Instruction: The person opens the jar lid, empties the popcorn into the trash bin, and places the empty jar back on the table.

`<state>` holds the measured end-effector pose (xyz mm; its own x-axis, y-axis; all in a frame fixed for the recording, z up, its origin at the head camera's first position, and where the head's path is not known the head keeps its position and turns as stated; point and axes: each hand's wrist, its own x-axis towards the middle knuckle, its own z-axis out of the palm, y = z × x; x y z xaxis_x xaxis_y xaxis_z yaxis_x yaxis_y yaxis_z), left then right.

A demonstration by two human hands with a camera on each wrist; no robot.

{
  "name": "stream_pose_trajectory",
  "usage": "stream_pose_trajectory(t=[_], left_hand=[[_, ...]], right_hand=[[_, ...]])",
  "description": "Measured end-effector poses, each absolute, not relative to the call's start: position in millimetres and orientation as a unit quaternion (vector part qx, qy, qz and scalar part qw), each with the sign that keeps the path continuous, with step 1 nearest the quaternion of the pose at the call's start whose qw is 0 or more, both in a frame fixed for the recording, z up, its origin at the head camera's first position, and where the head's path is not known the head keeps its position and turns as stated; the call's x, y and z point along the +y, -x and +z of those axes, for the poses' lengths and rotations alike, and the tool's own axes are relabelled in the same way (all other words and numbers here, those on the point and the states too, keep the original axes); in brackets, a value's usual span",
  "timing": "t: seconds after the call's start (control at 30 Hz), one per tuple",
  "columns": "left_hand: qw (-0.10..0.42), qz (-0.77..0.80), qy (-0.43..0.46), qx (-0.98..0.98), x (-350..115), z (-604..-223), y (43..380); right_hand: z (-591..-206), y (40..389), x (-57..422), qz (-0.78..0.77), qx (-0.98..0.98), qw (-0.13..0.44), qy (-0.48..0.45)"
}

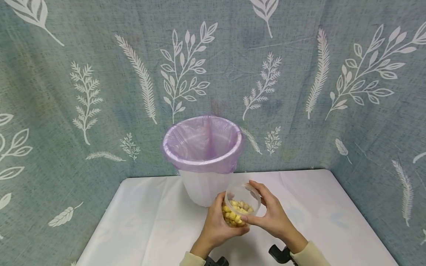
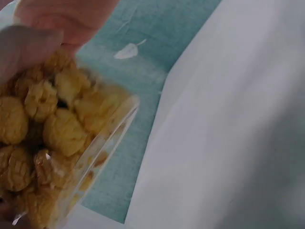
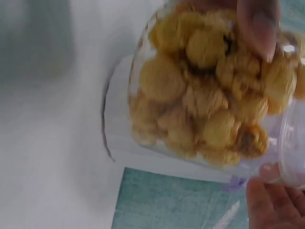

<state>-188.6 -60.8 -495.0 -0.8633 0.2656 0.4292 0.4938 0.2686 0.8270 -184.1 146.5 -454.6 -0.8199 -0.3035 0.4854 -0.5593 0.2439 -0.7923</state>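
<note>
A clear plastic jar of yellow popcorn [image 1: 233, 217] is held just above the table, tilted, in front of the bin. My left hand [image 1: 215, 226] grips the jar's body from the left, its fingers wrapped around the side. From the right, my right hand [image 1: 273, 213] spans the clear round lid [image 1: 255, 201] at the jar's mouth, with thumb and fingers on opposite edges. Whether the lid sits tight or loose cannot be told. Close up, popcorn [image 2: 62, 129] fills the jar in the left wrist view; in the right wrist view, popcorn [image 3: 205, 95] shows through its wall.
A white bin [image 1: 203, 184] lined with a purple bag [image 1: 203, 166] stands behind the jar, near the table's back edge. White cloth covers the table [image 1: 139, 221]. A green leaf-patterned curtain [image 1: 213, 74] encloses the back and sides.
</note>
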Motion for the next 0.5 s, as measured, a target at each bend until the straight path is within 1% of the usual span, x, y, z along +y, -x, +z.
stream_pose_trajectory(t=[0.2,0.33,0.4,0.5], left_hand=[[0.058,-0.566,0.297,-0.767,-67.6,-493.7,189.8],[0.033,-0.577,0.315,-0.753,-69.5,-493.4,189.6],[0.029,-0.581,0.316,-0.749,-69.8,-493.2,189.1],[0.033,-0.585,0.305,-0.751,-69.9,-493.0,188.1]], right_hand=[[-451.0,185.3,156.7,0.556,-0.756,0.074,-0.337],[-449.3,184.6,161.2,0.567,-0.737,0.044,-0.364],[-449.0,184.2,161.7,0.571,-0.731,0.040,-0.371],[-450.6,184.6,160.6,0.572,-0.731,0.049,-0.369]])
